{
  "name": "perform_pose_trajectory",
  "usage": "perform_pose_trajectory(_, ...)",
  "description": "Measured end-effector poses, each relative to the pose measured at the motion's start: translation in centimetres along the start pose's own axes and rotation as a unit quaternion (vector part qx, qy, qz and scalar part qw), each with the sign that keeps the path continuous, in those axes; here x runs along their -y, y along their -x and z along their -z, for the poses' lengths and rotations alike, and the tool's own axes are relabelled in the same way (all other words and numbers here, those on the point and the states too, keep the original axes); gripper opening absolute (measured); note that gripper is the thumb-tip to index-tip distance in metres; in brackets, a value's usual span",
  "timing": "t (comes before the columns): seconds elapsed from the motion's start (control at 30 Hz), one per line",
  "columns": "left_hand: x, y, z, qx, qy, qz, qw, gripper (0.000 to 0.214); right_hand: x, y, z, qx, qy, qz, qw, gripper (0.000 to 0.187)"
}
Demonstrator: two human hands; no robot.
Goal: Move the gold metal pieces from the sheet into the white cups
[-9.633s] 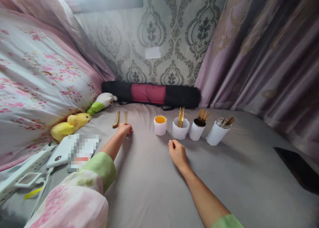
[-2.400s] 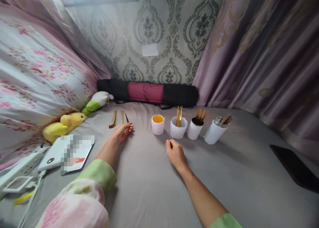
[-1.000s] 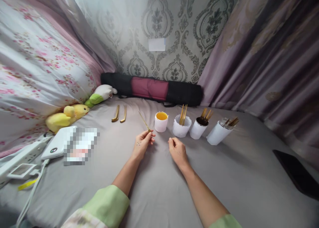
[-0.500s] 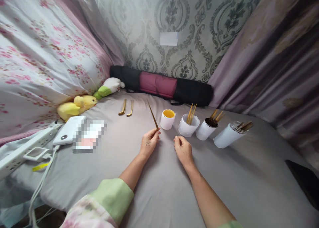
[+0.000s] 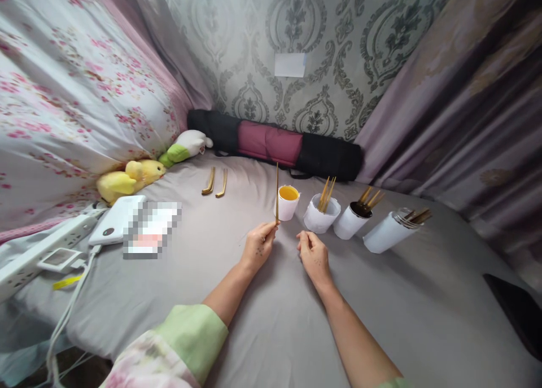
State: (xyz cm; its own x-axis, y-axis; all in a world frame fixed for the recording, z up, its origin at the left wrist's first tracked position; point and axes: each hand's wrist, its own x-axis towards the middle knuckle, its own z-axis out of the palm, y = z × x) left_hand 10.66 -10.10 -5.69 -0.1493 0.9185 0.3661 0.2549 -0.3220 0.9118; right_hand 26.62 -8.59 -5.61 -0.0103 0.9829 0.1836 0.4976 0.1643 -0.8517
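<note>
At the centre of the frame the left hand (image 5: 258,245) has a slim gold stick (image 5: 277,193) pinched at its lower end between thumb and fingers, the stick standing almost upright against the left edge of the yellow-lined cup (image 5: 288,208) from this view; whether they touch I cannot tell. The step in hand looks to be holding the stick up and steadying it, and any move from here calls for a firm pinch and a tip clear of the cup rim. The right hand (image 5: 313,258), just right of centre, has its fingers curled in, with nothing seen in them.

Right of the yellow-lined cup run 3 more white containers: a tub (image 5: 320,219), a dark-lined cup (image 5: 349,227) and a jar (image 5: 384,235), each with sticks in it. 2 groups of bent gold pieces (image 5: 209,182) lie left of centre.

All this is on a creased grey sheet (image 5: 254,343). A power strip (image 5: 42,249) is at lower left, a dark flat device (image 5: 514,314) at lower right, a black and maroon bag (image 5: 271,142) along the patterned wall (image 5: 237,49), and curtains (image 5: 432,111) hang on both sides
</note>
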Motion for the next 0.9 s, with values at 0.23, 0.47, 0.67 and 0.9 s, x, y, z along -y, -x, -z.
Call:
perform_pose_trajectory(0.23,0.1,0.3,-0.1,0.021,-0.096,-0.081,0.992,0.03,0.2,0.2,0.1,-0.008,-0.02,0.0,1.0,0.041)
perform_pose_trajectory(0.47,0.6,0.5,-0.3,0.05,-0.166,-0.142,0.975,0.031,0.4,0.3,0.3,-0.024,-0.073,0.02,0.997,0.035)
perform_pose_trajectory(0.67,0.7,0.6,-0.4,0.064,-0.228,-0.177,0.955,0.032,0.7,0.4,0.3,-0.028,-0.12,0.024,0.992,0.033)
perform_pose_trajectory(0.9,0.3,0.7,-0.4,0.083,-0.27,-0.199,0.939,0.033,1.2,0.5,0.4,-0.031,-0.157,0.023,0.987,0.029)
